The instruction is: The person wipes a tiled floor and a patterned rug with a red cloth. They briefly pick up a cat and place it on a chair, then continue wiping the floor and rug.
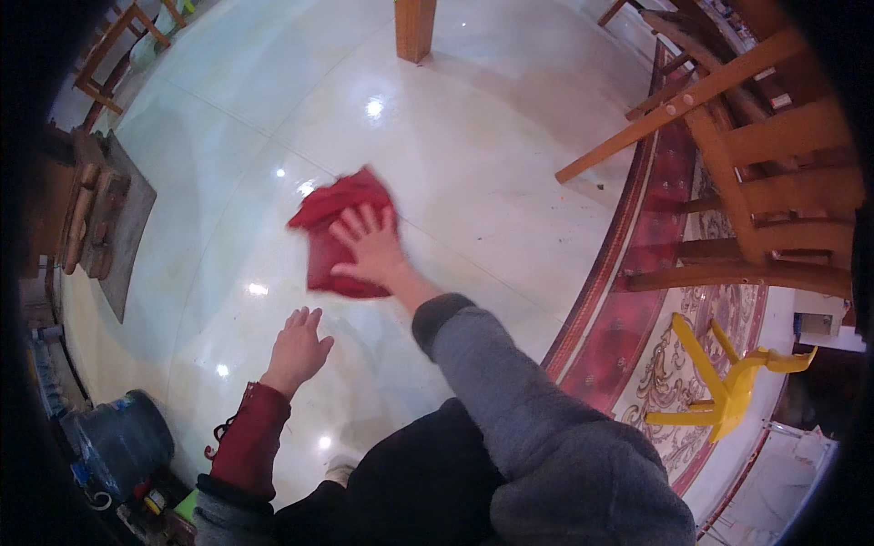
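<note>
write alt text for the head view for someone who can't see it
A person's right hand lies spread on a red cloth on a shiny pale floor, the left hand apart from the cloth. To the right are a red-bordered patterned rug, wooden furniture and a yellow stool.

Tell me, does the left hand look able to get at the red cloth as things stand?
Probably yes: the left hand looks empty, and nothing shows between it and the red cloth. The right hand, spread over the cloth, leaves its near-left corner uncovered.
</note>
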`<action>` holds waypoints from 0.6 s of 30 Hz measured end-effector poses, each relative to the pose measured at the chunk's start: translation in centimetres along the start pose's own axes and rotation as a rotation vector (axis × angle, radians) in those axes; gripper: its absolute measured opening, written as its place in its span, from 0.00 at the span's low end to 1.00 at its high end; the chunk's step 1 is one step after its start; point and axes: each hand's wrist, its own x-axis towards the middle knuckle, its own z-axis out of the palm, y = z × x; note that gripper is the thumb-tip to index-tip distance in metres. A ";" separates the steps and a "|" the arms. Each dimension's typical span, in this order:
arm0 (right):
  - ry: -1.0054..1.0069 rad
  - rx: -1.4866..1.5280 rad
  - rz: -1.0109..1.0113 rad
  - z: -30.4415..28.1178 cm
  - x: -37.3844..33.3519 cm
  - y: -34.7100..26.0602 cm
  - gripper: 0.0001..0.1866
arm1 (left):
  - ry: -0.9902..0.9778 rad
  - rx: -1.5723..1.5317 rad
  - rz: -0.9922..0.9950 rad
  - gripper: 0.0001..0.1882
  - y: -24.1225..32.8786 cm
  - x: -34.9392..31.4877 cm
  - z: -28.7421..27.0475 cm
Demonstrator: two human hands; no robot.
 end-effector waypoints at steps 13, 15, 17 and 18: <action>0.103 -0.063 0.985 -6.8 -33.3 17.7 0.47 | -0.105 -0.046 0.210 0.26 11.7 3.4 4.4; 0.151 0.025 0.917 -5.7 -37.8 15.3 0.48 | -0.176 -0.035 0.202 0.26 11.9 2.0 5.8; 0.110 0.115 0.899 -4.8 -39.6 14.4 0.50 | -0.181 -0.008 0.138 0.28 11.0 1.1 6.7; 0.189 0.126 0.823 -4.5 -39.5 14.5 0.51 | -0.172 -0.023 0.075 0.29 10.5 0.6 7.1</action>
